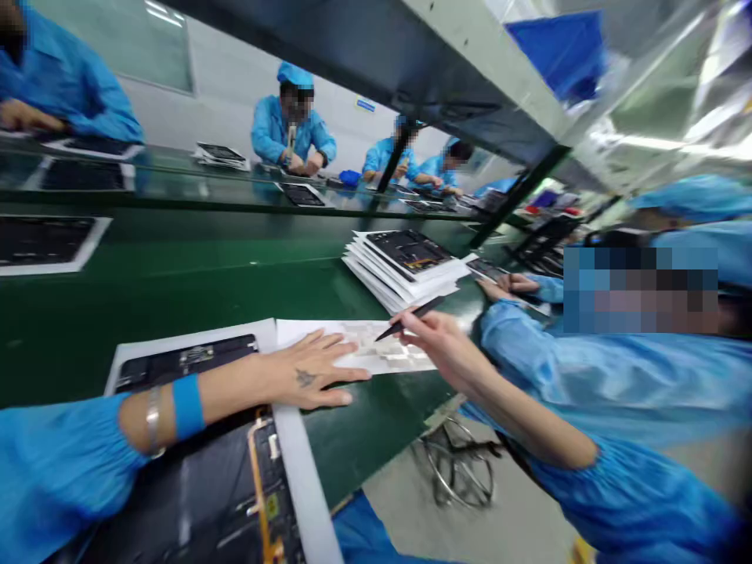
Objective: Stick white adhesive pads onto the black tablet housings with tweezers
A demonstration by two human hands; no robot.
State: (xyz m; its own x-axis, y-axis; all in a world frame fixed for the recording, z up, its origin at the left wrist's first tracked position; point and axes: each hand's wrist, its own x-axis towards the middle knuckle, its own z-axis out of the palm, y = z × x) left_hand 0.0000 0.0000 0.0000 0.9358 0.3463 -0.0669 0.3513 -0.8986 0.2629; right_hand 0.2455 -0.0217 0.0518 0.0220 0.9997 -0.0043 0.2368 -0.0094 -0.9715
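My left hand (311, 376) lies flat with fingers stretched out on the left end of a white sheet of small pale stickers (388, 352), which rests on the green bench. My right hand (438, 345) is closed on a thin black tweezer-like tool (411, 317), whose tip points down at the sheet's middle. Under my left forearm lies an opened black device panel in a white tray (188, 356), with orange flex cable showing nearer me (258, 478).
A stack of white trays with black panels (405, 262) stands just beyond the sheet. A co-worker in blue sits close on the right, a hand (505, 286) by that stack. Other workers sit across the green conveyor (176, 274). A metal stool frame (458, 462) stands below the bench edge.
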